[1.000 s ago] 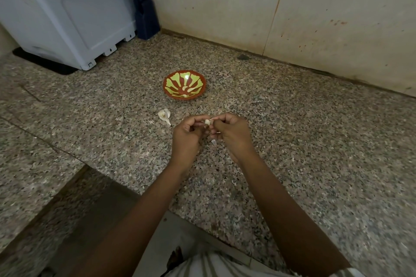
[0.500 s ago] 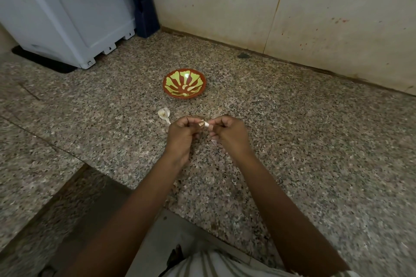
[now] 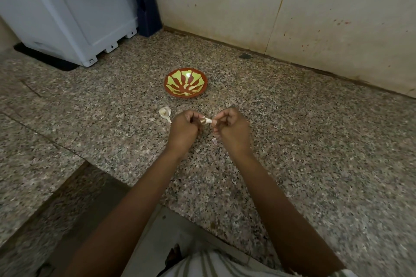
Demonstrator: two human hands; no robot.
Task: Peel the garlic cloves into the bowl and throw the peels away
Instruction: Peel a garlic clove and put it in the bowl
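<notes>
Garlic clove [image 3: 206,121]: pinched between both hands, above the granite counter [image 3: 315,141], long axis running left to right.
Left hand [image 3: 183,129]: fingertips closed on the clove's brownish end.
Right hand [image 3: 233,129]: fingertips nipping the pale end, likely stripping skin.
Bowl [image 3: 185,82]: straight ahead beyond the hands, roughly as near to either.
Loose peel [image 3: 165,112]: on the counter, just left of the left hand.

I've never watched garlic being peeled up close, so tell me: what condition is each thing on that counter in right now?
Garlic clove: pinched between both hands, skin partly on.
Left hand: closed on the clove.
Right hand: closed on the clove's other end.
Bowl: upright on the counter; contents hard to tell.
Garlic piece: lying loose on the counter, untouched.
Peel scrap: dropped on the counter under the right hand.
</notes>
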